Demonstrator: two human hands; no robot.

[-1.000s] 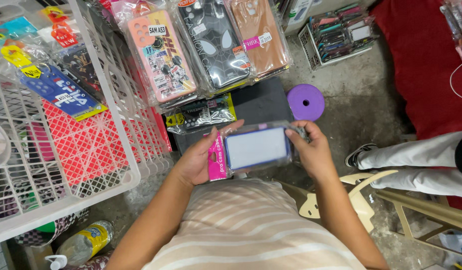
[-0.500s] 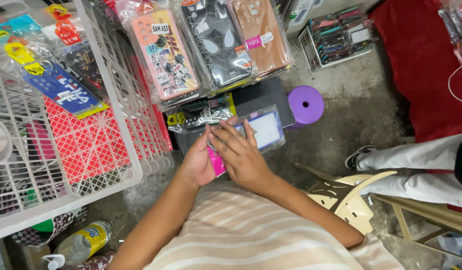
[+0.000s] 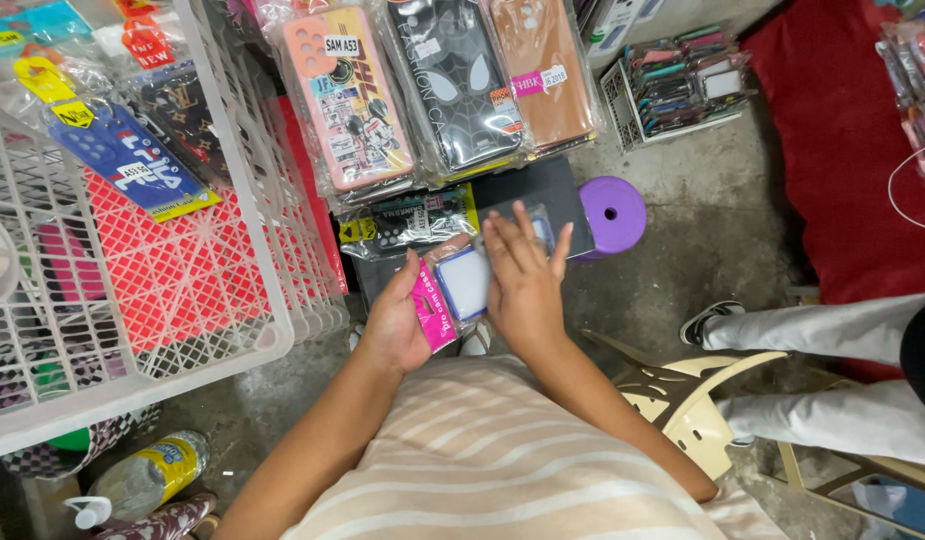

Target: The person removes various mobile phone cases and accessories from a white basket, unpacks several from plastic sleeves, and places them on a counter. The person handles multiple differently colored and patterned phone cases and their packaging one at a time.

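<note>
There is only one view. The camera sits on the person's head and looks steeply down, over the striped shirt (image 3: 492, 460), to the concrete floor (image 3: 702, 240). It is close: both hands fill the middle of the picture.

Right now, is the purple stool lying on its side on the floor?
No, the purple stool stands upright on the concrete floor, its round seat with a centre hole facing up, just beyond the right hand.

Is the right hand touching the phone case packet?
Touching: the head view shows the right hand lying flat over the packet, covering part of it.
</note>
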